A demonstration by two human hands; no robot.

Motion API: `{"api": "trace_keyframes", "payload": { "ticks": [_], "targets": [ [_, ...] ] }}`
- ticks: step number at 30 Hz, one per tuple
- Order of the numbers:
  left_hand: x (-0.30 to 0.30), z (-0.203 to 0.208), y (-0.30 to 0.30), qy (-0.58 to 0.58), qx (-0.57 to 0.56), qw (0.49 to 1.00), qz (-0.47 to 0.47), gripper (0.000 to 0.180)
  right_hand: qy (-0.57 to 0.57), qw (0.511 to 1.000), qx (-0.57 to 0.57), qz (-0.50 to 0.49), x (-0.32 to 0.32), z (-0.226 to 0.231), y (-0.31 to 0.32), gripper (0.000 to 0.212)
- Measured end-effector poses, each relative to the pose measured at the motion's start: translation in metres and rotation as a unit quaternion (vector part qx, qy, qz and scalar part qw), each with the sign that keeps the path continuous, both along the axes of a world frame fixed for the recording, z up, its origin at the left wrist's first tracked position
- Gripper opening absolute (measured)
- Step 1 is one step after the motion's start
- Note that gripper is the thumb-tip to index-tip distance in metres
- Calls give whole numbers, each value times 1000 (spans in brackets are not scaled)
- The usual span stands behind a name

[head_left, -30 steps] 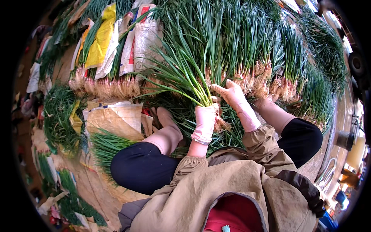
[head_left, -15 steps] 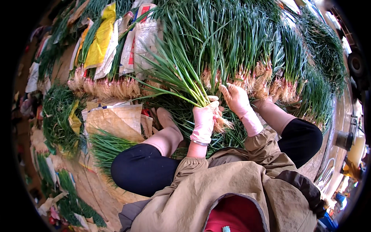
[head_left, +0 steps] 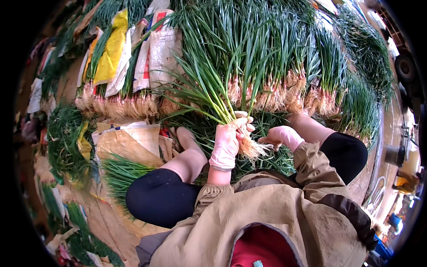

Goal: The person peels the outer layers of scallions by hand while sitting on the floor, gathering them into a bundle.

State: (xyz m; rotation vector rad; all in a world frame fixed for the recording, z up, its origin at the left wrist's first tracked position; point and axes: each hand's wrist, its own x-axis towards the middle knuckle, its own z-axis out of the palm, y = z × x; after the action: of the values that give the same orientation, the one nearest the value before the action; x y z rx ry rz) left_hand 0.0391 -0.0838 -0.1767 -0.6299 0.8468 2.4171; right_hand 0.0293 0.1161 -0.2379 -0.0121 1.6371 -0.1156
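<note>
My left hand (head_left: 227, 139), in a thin pale pink glove, is closed round the lower stems of a bunch of green garlic (head_left: 222, 104). Long leaves fan up and away from the fist, while the pale stringy roots (head_left: 252, 149) hang out on its right side. To the right of those roots is my right hand (head_left: 284, 136), also gloved. Its fingers point left and are loosely bent, with gaps between them; I see nothing held in them. Loose green leaves (head_left: 271, 163) lie beneath both hands.
Upright green garlic (head_left: 262, 44) stands in dense rows ahead, roots toward me. White sacking (head_left: 165, 53) and a yellow sack (head_left: 112, 55) cover bunches at left. Brown sacking (head_left: 129, 142) lies beside my left foot. My bent knees flank the work; a wheel (head_left: 404, 66) is far right.
My right hand has come down from the stems to beside the roots. My left hand, with the bunch, has shifted slightly left, and more upright leaves now rise at its fingers.
</note>
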Motion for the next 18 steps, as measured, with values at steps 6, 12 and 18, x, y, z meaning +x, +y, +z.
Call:
{"api": "trace_keyframes", "payload": {
  "ticks": [6, 12, 18],
  "targets": [
    [-5, -6, 17, 3, -9, 1000, 9, 15, 41, 564, -545, -619, -22, 28, -34, 29],
    [-2, -19, 14, 9, -55, 998, -29, 15, 195, 630, -418, -625, -28, 50, -53, 21],
    [-1, -6, 21, -9, 188, 982, -1, 17, 553, 623, -187, -520, -53, 17, -27, 24]
  ]
}}
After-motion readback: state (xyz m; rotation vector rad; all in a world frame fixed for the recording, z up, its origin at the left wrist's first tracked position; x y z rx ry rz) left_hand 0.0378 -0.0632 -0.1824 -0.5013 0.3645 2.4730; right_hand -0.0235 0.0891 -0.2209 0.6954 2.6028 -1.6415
